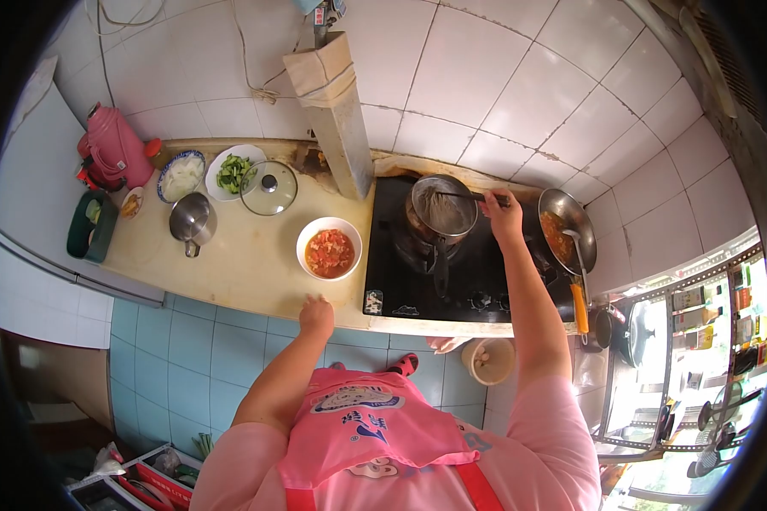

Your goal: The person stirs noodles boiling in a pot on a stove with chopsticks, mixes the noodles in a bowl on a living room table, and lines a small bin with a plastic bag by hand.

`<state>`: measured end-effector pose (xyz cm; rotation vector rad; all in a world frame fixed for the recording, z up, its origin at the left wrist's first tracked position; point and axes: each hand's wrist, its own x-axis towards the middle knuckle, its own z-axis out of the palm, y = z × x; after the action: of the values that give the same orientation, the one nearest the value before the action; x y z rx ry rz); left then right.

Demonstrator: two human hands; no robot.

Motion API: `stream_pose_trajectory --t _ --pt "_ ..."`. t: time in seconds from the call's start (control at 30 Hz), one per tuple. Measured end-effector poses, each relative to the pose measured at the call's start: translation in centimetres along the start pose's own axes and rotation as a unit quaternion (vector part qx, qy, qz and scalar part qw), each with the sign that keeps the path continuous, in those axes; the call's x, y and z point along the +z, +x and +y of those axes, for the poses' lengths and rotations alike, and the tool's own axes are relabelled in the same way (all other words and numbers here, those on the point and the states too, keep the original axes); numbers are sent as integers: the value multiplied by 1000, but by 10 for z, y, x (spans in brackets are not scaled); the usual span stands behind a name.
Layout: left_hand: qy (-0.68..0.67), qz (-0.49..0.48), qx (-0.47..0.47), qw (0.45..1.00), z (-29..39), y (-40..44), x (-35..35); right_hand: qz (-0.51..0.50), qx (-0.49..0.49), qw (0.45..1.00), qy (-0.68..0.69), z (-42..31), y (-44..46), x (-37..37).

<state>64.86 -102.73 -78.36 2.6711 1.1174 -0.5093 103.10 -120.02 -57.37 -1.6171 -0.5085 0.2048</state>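
Over the black cooktop (400, 277), my right hand (503, 211) is closed round dark chopsticks (464, 197). Their far ends dip into a pot (462, 223) of cloudy liquid with pale strands. My left hand (317, 313) rests at the counter's front edge, below a white bowl (349, 266) of chopped tomato in red liquid, without touching it. Its fingers are partly visible, but their pose is too small to tell. Right of the pot, a wok (547, 204) holds red-orange food and a metal ladle (579, 251).
Left on the counter (256, 255) are a glass lid (278, 198), a plate of green slices (222, 189), a plate of white pieces (181, 177), a metal pot (191, 220), a green bin (83, 234) and a pink flask (115, 146). A pillar (337, 128) stands behind.
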Motion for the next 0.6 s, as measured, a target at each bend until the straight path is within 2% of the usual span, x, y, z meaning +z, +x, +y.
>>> stream_pose_trajectory --t 0.1,0.2,0.27,0.3,0.4,0.5,0.6 --pt "2 -6 -2 1000 1 0 -3 12 -32 999 34 3 1 -2" --pt "-17 -2 -9 1000 2 -1 -6 29 -51 998 -10 11 0 -8" --pt "-16 -3 -2 1000 2 -5 -10 48 -77 983 -161 19 -4 -16" --pt "-16 -3 -2 1000 3 -6 -13 48 -77 983 -161 27 -5 -21" --pt "-13 -7 1 1000 4 -8 -18 46 -42 987 -150 41 -13 -27" --pt "-15 -12 -4 1000 4 -7 -16 41 55 997 -22 38 -25 -23" --pt "-17 7 -4 1000 3 -5 -11 30 104 994 17 26 -35 -20"
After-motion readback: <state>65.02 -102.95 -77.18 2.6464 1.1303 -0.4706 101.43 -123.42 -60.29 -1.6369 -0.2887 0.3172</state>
